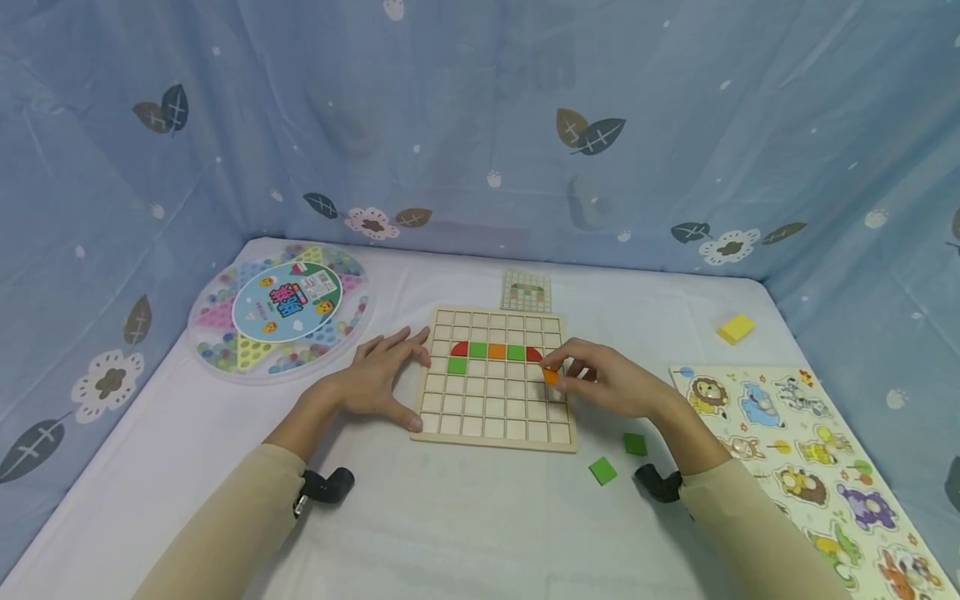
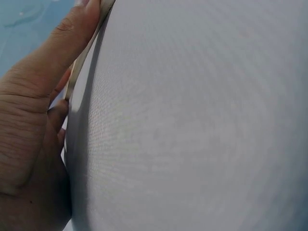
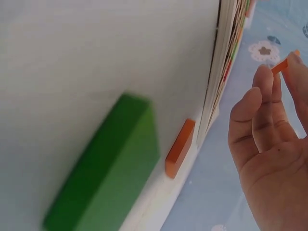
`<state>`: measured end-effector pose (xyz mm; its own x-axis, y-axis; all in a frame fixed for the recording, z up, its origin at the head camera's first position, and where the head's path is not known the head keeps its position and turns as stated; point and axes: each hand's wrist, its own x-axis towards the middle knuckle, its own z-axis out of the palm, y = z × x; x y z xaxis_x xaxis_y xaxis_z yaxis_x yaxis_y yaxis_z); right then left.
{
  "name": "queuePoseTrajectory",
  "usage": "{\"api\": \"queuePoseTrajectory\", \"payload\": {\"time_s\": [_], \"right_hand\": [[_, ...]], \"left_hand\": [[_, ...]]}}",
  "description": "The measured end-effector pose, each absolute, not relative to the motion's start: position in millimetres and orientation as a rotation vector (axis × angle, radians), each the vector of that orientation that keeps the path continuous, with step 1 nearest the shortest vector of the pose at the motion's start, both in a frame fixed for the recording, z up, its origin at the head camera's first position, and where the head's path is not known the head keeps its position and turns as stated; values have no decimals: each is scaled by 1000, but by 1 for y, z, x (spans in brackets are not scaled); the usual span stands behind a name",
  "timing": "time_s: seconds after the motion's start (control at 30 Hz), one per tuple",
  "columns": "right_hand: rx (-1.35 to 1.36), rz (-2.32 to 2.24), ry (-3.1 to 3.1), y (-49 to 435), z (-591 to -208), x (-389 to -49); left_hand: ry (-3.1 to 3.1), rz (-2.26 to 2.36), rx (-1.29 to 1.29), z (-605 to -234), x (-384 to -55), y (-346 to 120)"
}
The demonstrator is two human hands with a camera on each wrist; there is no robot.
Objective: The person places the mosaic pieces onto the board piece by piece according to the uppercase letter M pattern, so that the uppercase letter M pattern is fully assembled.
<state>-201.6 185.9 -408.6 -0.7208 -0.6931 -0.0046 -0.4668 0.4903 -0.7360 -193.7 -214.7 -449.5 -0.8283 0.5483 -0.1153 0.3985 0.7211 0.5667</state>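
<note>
A wooden grid board (image 1: 495,442) lies on the table, holding a row of red, green and orange pieces, with one green tile (image 1: 457,365) below the row's left end. My left hand (image 1: 375,375) spreads along the board's left side, its thumb (image 2: 72,38) at the near corner and its fingertips at the edge further up. Over the board's right side, my right hand (image 1: 618,379) pinches an orange tile (image 1: 552,377) between thumb and fingers. This orange tile (image 3: 280,65) also shows at the fingertips in the right wrist view.
Two loose green tiles (image 1: 634,443) lie right of the board; another orange tile (image 3: 180,149) shows in the right wrist view. Behind the board is a pattern card (image 1: 527,292). A round bead box (image 1: 217,317), an animal puzzle (image 1: 813,446) and a yellow block (image 1: 736,328) lie around.
</note>
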Motion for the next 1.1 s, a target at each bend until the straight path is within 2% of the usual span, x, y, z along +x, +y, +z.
{"api": "queuePoseTrajectory", "payload": {"time_s": [1.1], "right_hand": [[-1076,-1142,2315,119,-403,-220]], "left_hand": [[2644,800,739,-450,-194,-216]]}}
